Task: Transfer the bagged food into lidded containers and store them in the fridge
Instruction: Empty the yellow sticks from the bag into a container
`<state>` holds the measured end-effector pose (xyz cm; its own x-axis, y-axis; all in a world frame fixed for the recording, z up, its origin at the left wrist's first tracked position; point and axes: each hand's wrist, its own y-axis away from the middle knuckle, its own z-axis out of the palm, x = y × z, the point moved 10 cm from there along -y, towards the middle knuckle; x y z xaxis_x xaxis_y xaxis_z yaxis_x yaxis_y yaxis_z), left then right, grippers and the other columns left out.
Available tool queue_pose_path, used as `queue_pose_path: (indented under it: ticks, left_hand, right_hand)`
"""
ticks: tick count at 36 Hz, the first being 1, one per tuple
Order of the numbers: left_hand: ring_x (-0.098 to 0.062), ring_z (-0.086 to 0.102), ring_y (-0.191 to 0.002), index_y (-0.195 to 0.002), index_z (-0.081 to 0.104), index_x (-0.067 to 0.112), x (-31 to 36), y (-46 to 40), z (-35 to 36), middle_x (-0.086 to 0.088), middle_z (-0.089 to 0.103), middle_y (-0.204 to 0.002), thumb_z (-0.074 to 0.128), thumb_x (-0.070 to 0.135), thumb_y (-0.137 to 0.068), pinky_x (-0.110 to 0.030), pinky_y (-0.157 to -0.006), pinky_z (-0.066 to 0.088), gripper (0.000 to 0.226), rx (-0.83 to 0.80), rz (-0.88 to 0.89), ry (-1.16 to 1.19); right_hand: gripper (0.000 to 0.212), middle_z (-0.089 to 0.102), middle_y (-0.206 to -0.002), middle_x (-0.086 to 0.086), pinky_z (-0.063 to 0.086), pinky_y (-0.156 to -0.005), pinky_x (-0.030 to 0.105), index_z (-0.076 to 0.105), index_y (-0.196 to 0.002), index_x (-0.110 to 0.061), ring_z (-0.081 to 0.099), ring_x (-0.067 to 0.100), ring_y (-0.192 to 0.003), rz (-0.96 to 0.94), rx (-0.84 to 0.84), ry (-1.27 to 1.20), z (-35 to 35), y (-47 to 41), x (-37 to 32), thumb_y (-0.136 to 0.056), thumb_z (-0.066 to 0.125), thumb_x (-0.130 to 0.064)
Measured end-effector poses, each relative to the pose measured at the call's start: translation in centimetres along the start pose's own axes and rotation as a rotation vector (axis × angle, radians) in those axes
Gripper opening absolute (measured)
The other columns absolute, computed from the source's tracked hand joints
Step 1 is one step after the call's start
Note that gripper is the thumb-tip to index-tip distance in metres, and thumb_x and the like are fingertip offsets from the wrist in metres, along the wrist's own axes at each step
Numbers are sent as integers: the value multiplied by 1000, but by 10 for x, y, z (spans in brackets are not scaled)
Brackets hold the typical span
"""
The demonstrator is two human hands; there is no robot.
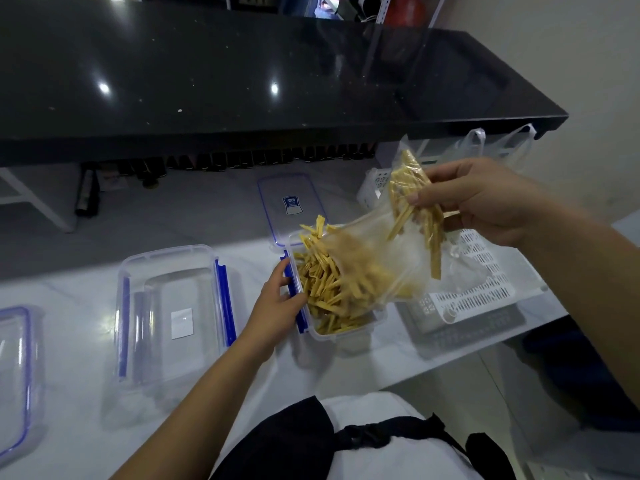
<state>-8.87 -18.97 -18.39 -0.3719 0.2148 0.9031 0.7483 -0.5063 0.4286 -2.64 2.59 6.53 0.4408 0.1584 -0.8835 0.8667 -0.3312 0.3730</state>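
From the head camera, your right hand [485, 199] holds the clear bag [377, 251] upended by its bottom end, fingers curled round the plastic and some strips caught inside, its mouth hanging into the open container [341, 332]. Yellow food strips [325, 289] are heaped in that container, which stands near the front edge of the white desk [86, 445], just left of the white slotted basket [485, 275]. Your left hand [277, 303] steadies the container, fingers curled on the blue clip at its left wall.

By my reading you are well into the first transfer: most strips are in, but a cluster remains up in the bag by your right grip. The lid [294, 202] lies flat behind the container, not yet fitted. A second empty container [173, 317] waits to the left, and part of another piece [17, 375] shows at the desk's left edge. More plastic bags [498, 147] sit beyond the basket; contents unclear. Sealing and the fridge remain ahead.
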Motion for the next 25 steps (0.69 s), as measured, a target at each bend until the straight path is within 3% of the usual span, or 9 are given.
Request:
queue_pose_path:
  ticks: [3, 7, 10, 13, 16, 19, 25]
  left_hand:
    - [-22, 60, -117, -145, 35, 47, 0, -1, -1, 12, 53, -126, 65, 18, -95, -45, -92, 59, 65, 3, 4, 7]
    - [-16, 54, -117, -148, 35, 38, 11, -4, -10, 1, 47, -140, 67, 12, -93, -20, -72, 52, 68, 78, 67, -53]
    - [-15, 43, -127, -150, 36, 35, 39, -11, -26, 2, 42, -149, 63, 14, -95, -26, -85, 44, 65, 203, 168, -96]
    - [-15, 40, -135, -148, 42, 34, 72, -27, -31, 3, 40, -153, 57, 19, -97, -31, -99, 38, 55, 217, 227, -162]
    - [-15, 53, -122, -136, 56, 28, 85, -46, -31, 3, 56, -136, 51, 18, -101, -21, -86, 41, 36, 174, 196, -136]
    - [-5, 61, -97, -124, 64, 24, 90, -60, -33, 2, 65, -125, 50, 12, -101, -14, -69, 44, 29, 159, 194, -172]
    - [-5, 60, -103, -114, 66, 30, 94, -60, -25, 14, 64, -107, 55, 7, -97, -17, -74, 45, 30, 91, 235, -245]
  right_hand:
    - [40, 75, -83, 10, 58, -58, 28, 75, -100, -2, 69, 18, -66, -23, -14, 16, 0, 1, -4, -63, 80, -15]
    - [42, 74, -84, 10, 57, -60, 29, 75, -102, -2, 68, 19, -68, -12, -13, 19, 2, 2, -1, -62, 79, -15]
    - [36, 75, -83, 9, 57, -60, 29, 76, -99, -6, 68, 17, -67, -4, -16, 14, 1, 2, 1, -64, 79, -15]
    - [32, 74, -82, 8, 58, -57, 27, 77, -97, -7, 68, 16, -65, -7, -24, 10, 0, 1, 2, -66, 79, -15]
    - [35, 74, -83, 10, 57, -57, 27, 76, -99, -5, 68, 17, -66, -11, -21, 7, 0, 1, 1, -66, 79, -15]
    - [36, 74, -85, 12, 58, -56, 27, 76, -97, -3, 69, 19, -67, -36, -13, 14, 0, 2, -4, -64, 80, -15]
    - [38, 73, -87, 13, 60, -64, 32, 74, -102, 0, 68, 21, -71, -53, 7, -24, -2, 2, -15, -67, 78, -15]
